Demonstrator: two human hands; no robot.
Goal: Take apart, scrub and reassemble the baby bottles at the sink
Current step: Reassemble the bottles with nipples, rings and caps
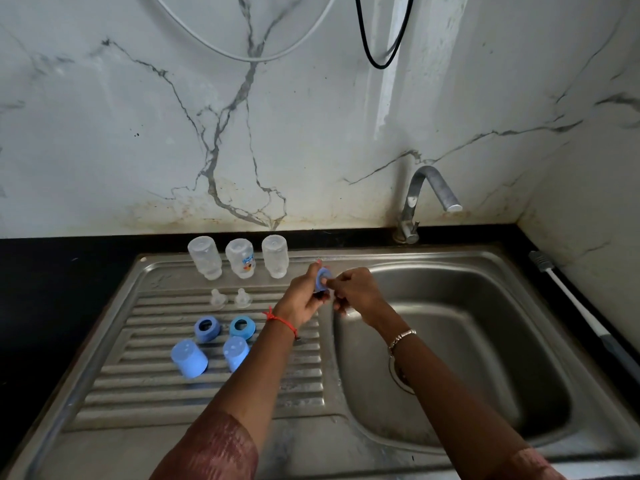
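Observation:
My left hand [300,295] grips a blue screw ring [322,279] above the edge between drainboard and basin. My right hand [355,293] pinches at the ring's middle, where a clear teat seems to sit. Three clear bottles [239,258] stand upside down in a row at the back of the drainboard. In front of them lie two clear teats [230,298]. Nearer me sit two blue rings [224,328] and two blue caps [211,356].
The steel drainboard [145,393] is ribbed; the basin [467,341] lies to its right with the tap [427,199] behind it. A long-handled brush [581,313] lies on the black counter at the right. A marble wall stands behind.

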